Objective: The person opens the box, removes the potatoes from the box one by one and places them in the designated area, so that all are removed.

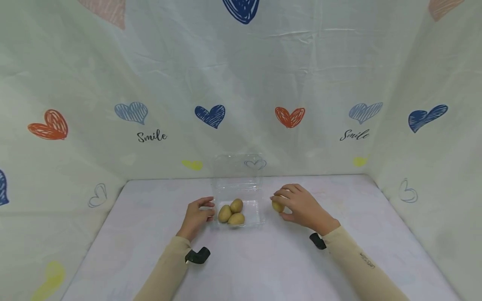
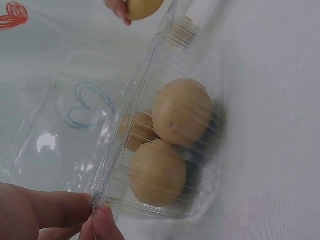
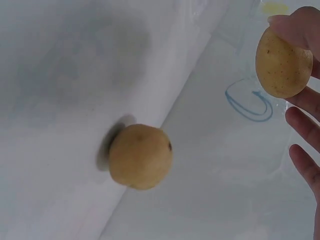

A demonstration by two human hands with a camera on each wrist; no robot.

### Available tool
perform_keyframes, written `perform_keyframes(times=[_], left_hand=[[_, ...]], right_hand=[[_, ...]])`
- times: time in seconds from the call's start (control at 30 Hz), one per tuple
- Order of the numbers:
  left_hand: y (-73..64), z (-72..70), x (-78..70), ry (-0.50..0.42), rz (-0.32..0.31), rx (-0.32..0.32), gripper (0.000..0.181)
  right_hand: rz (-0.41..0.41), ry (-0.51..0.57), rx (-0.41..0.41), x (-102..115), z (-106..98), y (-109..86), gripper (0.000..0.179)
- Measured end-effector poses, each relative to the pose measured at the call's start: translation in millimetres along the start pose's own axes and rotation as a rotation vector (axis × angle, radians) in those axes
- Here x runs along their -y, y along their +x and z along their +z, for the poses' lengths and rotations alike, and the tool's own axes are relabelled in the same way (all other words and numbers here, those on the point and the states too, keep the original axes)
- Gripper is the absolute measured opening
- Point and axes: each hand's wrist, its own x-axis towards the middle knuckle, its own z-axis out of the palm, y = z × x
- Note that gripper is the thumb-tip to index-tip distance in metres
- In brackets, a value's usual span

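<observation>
A clear plastic clamshell box [image 1: 251,213] stands on the table with its lid [image 1: 238,171] raised at the back. Three potatoes [image 1: 236,219] lie together in its left part. With thumb and fingers, my left hand [image 1: 198,215] pinches the box's left rim [image 2: 97,200]. To the right of the box, my right hand [image 1: 301,207] holds another potato [image 3: 284,62] between thumb and fingers, off the table. A further loose potato [image 3: 141,156] sits on the table in the right wrist view; in the head view it is hidden, seemingly by the right hand.
The white table [image 1: 244,263] ends at a pale cloth backdrop [image 1: 244,75] printed with hearts and words. Cloth also hangs on the left and right sides. A dark wrist device [image 1: 197,255] is worn at the left cuff, another [image 1: 317,241] at the right.
</observation>
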Motion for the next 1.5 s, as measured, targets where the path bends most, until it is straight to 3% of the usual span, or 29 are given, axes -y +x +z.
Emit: perform_keyframes(times=[0.6, 1.03, 1.5], left_hand=[[-0.2, -4.7, -1.5, 0.004, 0.002, -0.001, 0.049], [-1.1, -2.8, -5.1, 0.016, -0.003, 0.001, 0.049], [-1.8, -1.0, -2.8, 0.020, -0.006, 0.006, 0.048]], right_hand=[[0.078, 0.023, -0.078, -33.7, 5.9, -50.0, 0.055], [0.170, 0.016, -0.078, -53.2, 7.5, -74.5, 0.051], [0.299, 0.042, -0.009, -61.6, 13.7, -85.0, 0.049]])
